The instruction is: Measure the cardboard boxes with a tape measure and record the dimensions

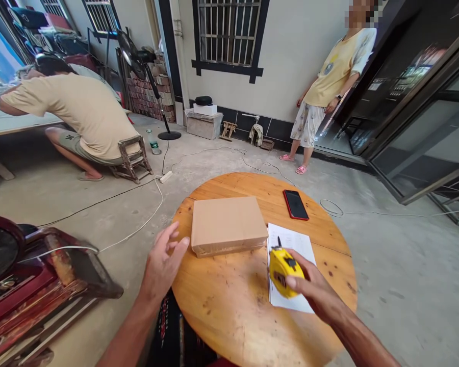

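1. While gripping the tape measure point(285, 272) in the right hand point(314, 284) above the paper point(296, 239), holds the left hand point(164, 261) just left of the box point(228, 221), apart from it, with thumb spread from loosely bent fingers.
2. Has the box flat on the table point(229, 306), left of the paper.
3. Shows a pen point(279, 241) against the paper, just beyond the tape measure, and a phone point(296, 205) farther back.

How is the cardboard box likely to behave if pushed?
The cardboard box would probably slide rather than tip, since it lies broad side down. Its straight edges suggest a fairly stiff shell. Any contents are hidden, so its weight is uncertain.
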A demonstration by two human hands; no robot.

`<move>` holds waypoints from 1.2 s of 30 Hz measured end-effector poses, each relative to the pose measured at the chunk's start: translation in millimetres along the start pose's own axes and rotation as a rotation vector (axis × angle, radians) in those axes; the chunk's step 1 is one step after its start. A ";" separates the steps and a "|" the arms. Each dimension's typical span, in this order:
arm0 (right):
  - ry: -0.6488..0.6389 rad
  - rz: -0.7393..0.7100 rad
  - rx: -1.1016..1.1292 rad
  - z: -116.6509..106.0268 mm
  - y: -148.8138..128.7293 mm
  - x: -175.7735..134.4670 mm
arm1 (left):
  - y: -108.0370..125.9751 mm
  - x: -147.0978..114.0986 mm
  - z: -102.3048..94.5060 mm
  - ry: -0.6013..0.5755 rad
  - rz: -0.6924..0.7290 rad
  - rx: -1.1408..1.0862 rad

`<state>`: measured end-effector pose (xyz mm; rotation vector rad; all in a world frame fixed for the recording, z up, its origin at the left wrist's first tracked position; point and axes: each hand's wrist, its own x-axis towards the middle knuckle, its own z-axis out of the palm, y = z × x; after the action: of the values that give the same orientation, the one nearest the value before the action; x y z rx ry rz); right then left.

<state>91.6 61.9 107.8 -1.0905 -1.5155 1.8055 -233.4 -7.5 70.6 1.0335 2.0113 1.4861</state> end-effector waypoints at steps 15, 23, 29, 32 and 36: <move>0.167 -0.076 0.185 -7.1 -22.2 59.6 | -4.7 13.0 42.3 -0.257 -0.103 -0.432; 0.034 -0.138 0.132 3.5 -10.9 56.2 | 7.7 9.7 37.7 -0.209 -0.011 -0.424; -0.058 -0.121 -0.035 0.9 29.7 6.7 | -19.9 -10.7 17.1 -0.111 0.071 -0.397; -0.103 -0.089 -0.094 2.9 49.9 -12.0 | -38.6 -31.0 12.4 -0.097 -0.005 -0.389; -0.159 -0.074 -0.145 12.2 64.7 -25.9 | -48.1 -53.2 12.8 -0.084 -0.037 -0.421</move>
<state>101.1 19.7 51.7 -0.9621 -1.7805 1.7901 -205.7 -47.8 16.6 0.8584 1.5560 1.7163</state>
